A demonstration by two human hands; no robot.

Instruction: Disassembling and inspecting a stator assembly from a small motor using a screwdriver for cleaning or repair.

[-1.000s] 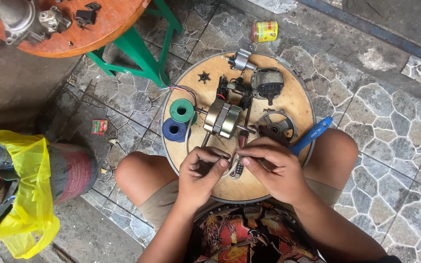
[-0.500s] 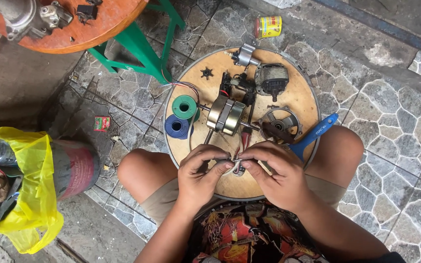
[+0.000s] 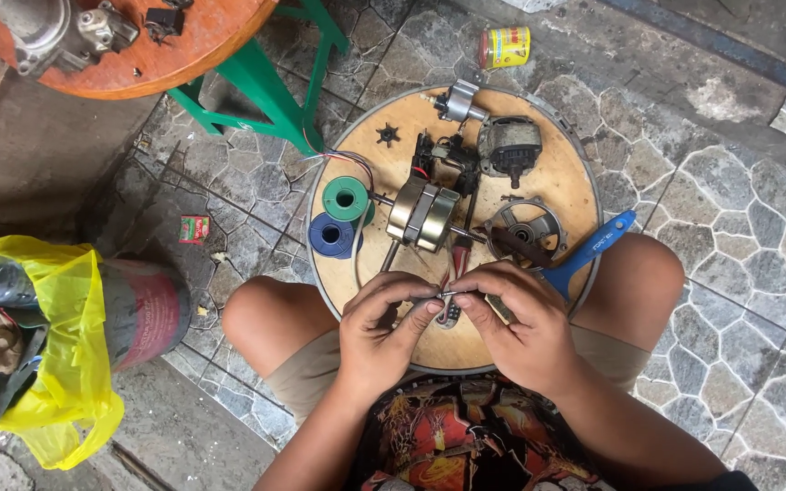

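Both hands pinching a thin wire over round wooden board

Left hand (image 3: 379, 332) and right hand (image 3: 511, 318) are gripping the wire (image 3: 441, 294) between fingertips; motor core (image 3: 422, 215) is sitting just beyond them on the board (image 3: 557, 177).

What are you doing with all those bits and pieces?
A person sits on the stone floor with a round wooden board across their knees. The left hand and right hand meet over the board's near edge, pinching a thin wire between the fingertips. On the board lie a small motor, a green spool, a blue spool and a blue-handled tool.
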